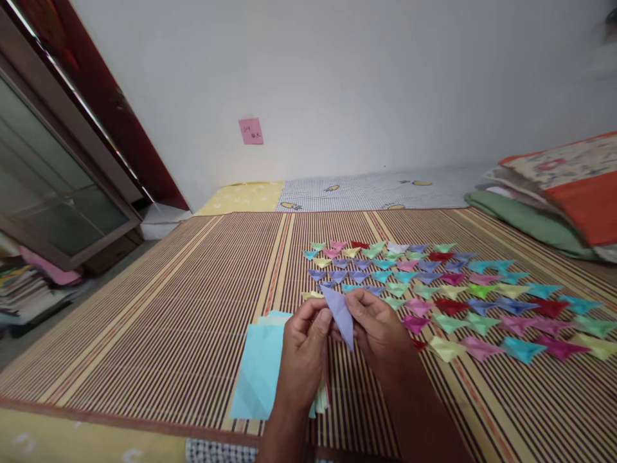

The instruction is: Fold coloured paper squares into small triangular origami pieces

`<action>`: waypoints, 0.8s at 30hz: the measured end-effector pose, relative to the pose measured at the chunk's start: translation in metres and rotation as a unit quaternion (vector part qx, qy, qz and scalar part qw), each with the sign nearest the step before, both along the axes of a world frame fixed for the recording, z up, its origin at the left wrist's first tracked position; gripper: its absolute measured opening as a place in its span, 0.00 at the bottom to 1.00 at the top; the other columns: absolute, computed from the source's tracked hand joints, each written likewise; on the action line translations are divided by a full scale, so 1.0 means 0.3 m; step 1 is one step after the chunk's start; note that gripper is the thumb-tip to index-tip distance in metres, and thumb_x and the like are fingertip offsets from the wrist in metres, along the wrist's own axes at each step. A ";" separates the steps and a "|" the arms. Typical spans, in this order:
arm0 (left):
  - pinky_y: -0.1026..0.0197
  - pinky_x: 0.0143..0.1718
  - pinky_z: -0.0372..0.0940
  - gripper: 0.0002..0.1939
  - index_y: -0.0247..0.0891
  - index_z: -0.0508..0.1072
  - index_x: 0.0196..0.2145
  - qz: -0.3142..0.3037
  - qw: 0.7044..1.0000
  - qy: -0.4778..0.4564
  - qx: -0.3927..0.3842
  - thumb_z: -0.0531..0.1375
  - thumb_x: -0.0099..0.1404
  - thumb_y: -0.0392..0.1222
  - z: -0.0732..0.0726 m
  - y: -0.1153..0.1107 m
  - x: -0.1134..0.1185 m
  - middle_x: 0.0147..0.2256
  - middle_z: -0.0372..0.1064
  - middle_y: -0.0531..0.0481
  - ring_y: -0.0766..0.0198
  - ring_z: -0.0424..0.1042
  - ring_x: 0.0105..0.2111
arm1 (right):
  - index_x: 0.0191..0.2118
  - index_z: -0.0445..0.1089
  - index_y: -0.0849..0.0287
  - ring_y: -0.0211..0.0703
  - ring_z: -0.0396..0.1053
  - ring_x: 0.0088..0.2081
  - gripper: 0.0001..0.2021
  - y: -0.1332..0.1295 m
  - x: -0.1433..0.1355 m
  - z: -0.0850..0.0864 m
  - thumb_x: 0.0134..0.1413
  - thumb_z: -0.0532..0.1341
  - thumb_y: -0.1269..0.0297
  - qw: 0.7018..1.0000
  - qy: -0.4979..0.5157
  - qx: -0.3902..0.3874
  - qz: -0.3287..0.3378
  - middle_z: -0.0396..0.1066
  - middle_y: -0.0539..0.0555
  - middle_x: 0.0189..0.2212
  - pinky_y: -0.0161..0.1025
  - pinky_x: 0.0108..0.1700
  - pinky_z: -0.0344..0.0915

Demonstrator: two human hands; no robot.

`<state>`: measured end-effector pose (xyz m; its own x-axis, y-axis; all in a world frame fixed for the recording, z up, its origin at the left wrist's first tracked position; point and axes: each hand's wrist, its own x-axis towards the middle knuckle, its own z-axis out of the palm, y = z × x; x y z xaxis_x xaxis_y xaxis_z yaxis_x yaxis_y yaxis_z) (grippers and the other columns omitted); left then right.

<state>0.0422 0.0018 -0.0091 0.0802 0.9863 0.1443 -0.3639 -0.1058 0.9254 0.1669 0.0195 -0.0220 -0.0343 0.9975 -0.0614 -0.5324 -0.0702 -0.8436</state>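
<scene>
Here we are, eyes on the middle of it all: a folded lavender paper [341, 319], held up in front of us above the striped mat [207, 296], tilted, one sharp tip pointing to 11 o'clock and the other to 5. Our left hand [304, 344] clamps its near-left edge, thumb pressed in front, fingers curled under. Our right hand [380, 331] pinches the opposite edge, thumb on top; what its fingertips do behind the paper we can't tell.

Round the dial from that piece! At 8 o'clock we have the stack of paper sheets [258, 370], light blue on top, other colours peeking out beyond our left wrist, which hides part of it. Sweeping from 11 to just past 3, rows of small folded paper pieces [524, 349] in pink, green, yellow, red, blue and purple, and what a spread that is! Up at 11 on the wall [385, 83], a pink note [250, 132] with handwriting; between 2 and 3, folded bedding [590, 206] lies piled over a green cloth [530, 225].
</scene>
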 end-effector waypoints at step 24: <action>0.64 0.30 0.63 0.11 0.38 0.80 0.36 0.107 0.983 0.148 0.012 0.59 0.70 0.43 0.035 -0.034 0.022 0.27 0.75 0.52 0.61 0.71 0.29 | 0.32 0.69 0.54 0.40 0.67 0.25 0.10 -0.026 -0.044 0.026 0.56 0.69 0.58 0.938 -0.268 0.119 -0.186 0.68 0.47 0.24 0.36 0.26 0.67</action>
<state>0.0488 -0.0084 0.0014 -0.0859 0.9818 0.1696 -0.0464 -0.1739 0.9837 0.1537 0.0116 -0.0140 0.2906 0.9221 0.2554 0.0220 0.2604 -0.9653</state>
